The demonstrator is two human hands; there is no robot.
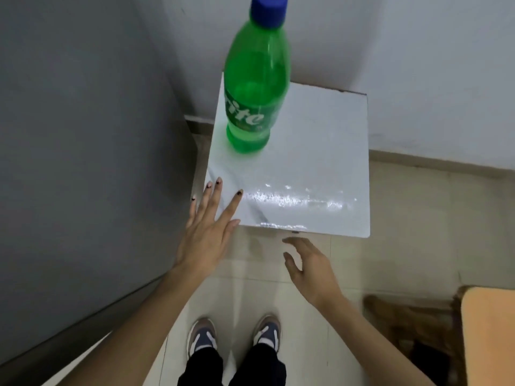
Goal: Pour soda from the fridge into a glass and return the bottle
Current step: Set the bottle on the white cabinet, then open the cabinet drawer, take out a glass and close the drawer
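A green soda bottle (255, 79) with a blue cap stands upright on the far left part of a small white table (315, 174). My left hand (207, 229) is flat with fingers spread, its fingertips over the table's near left corner, well short of the bottle. My right hand (309, 268) hovers just in front of the table's near edge, fingers apart and slightly curled, holding nothing. No glass is in view.
A tall grey surface (83, 151), likely the fridge side, fills the left. White walls meet behind the table. An orange-topped piece of furniture (490, 335) sits at the bottom right. My feet (234, 335) stand on pale floor tiles.
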